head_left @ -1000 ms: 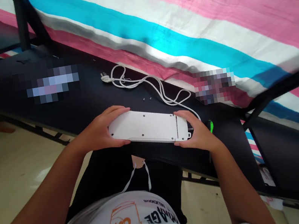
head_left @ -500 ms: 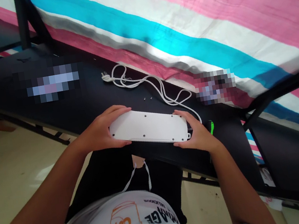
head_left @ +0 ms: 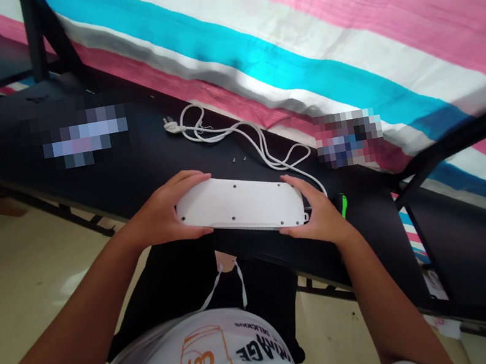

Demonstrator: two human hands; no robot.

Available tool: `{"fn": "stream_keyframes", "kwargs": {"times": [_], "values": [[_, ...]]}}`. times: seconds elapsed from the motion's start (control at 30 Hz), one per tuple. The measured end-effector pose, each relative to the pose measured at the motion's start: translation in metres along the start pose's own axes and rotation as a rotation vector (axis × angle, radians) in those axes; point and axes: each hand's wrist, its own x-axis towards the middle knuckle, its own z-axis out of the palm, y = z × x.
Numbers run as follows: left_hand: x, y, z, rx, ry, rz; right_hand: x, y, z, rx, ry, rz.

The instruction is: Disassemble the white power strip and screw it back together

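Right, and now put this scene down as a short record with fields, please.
held item: long white plastic casing with dark screw holes, flat face up
left hand: left hand grips its left end
right hand: right hand grips its right end
cable: white cable with pronged plug, loosely looped beyond the casing
small parts: two tiny bits, too small to identify
beside right hand: bright green object, partly hidden
surface: black tabletop
backdrop: pink, white and blue striped sheet

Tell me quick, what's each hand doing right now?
Left hand: holding one end of the white casing.
Right hand: holding its other end, beside the cord.
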Motion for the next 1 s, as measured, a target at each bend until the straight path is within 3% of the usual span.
{"fn": "stream_keyframes", "kwargs": {"times": [1.0], "values": [[0.006,-0.006,0.005,0.049,-0.115,-0.065,0.001,0.017,0.009,-0.055,-0.123,0.097]]}}
